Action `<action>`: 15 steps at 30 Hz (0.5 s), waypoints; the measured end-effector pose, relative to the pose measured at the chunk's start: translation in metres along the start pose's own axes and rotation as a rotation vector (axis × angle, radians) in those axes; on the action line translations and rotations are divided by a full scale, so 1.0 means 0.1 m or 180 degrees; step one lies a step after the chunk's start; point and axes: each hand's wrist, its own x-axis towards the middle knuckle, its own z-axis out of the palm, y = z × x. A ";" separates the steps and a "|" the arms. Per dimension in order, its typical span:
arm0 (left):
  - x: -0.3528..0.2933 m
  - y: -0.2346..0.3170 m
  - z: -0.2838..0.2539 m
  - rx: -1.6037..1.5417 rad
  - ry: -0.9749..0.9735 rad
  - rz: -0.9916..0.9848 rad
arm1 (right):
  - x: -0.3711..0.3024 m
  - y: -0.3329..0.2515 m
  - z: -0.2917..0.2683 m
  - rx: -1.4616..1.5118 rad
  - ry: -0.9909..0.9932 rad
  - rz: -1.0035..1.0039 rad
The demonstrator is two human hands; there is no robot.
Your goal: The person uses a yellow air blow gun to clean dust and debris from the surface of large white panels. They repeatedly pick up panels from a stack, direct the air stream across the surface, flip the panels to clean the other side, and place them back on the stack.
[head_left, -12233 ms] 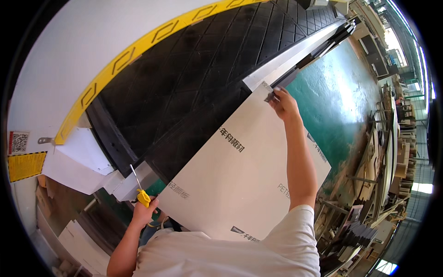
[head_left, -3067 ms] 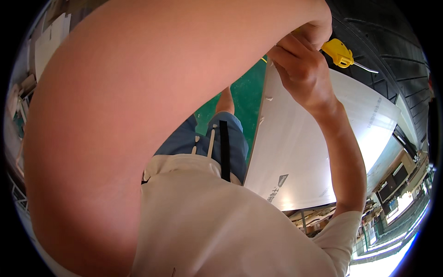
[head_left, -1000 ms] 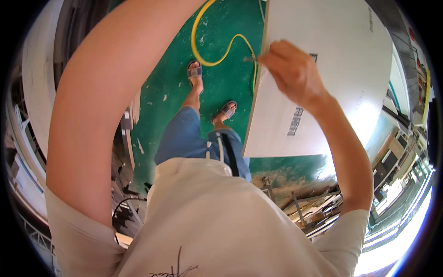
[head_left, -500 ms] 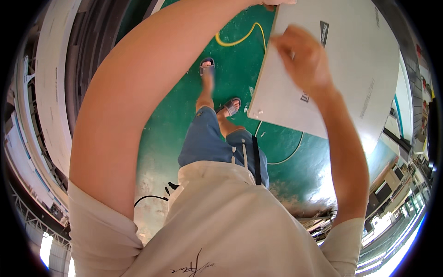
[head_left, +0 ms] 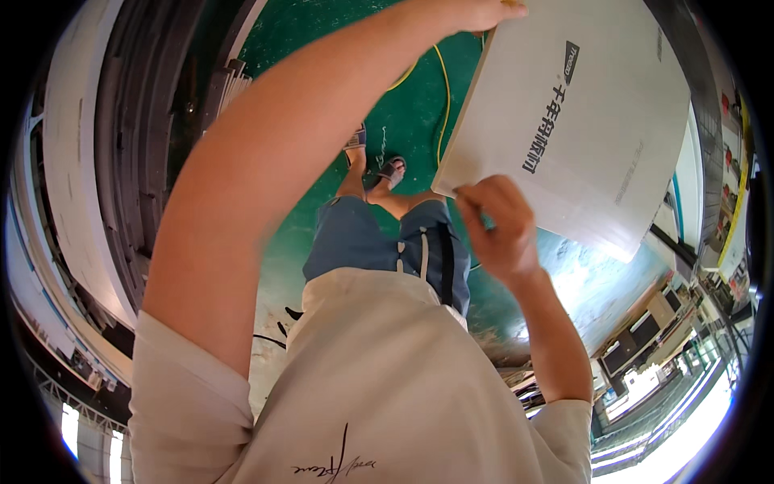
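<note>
A large pale board (head_left: 597,137) with dark printed marks slants across the upper right. My left hand (head_left: 484,14) reaches to its far left edge, closed over that edge and partly cut off by the top of the picture. Beside the board's near left corner is my right hand (head_left: 504,230). Its thumb and forefinger are curled together in a pinch, with the fingertips over the board near the corner. Whatever lies between them, if anything, is too small to make out.
Green floor (head_left: 306,222) shows around my sandalled feet, with a yellow hose (head_left: 446,97) lying on it beside the board. Long dark and white panels (head_left: 89,161) stand along the left. Shelving and clutter (head_left: 645,339) fill the right side.
My right hand has come down toward me from over the board to its near left corner. My left hand stays at the far edge. The board sits slightly differently in view, and my feet have shifted.
</note>
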 end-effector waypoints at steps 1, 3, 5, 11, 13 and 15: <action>-0.09 -0.01 0.02 -0.0055 -0.0013 -0.0069 | 0.09 -0.01 -0.09 0.0055 0.0030 0.0278; -0.24 -0.16 0.03 -0.0190 -0.0150 0.0067 | 0.16 0.06 -0.23 -0.0114 -0.0154 0.0144; -0.65 0.04 -0.07 -0.0331 -0.0595 -0.0162 | 0.21 0.14 -0.30 -0.0316 -0.0482 -0.0463; -1.40 0.12 -0.29 -0.0861 -0.1560 -0.0899 | 0.65 0.27 -0.16 -0.0499 -0.1547 -0.2300; -1.55 0.12 -0.21 -0.0646 -0.1567 -0.1147 | 0.82 0.27 -0.12 -0.0513 -0.1856 -0.2883; -1.67 0.06 -0.09 -0.0270 -0.1014 -0.1104 | 0.99 0.28 -0.11 -0.0577 -0.2159 -0.3501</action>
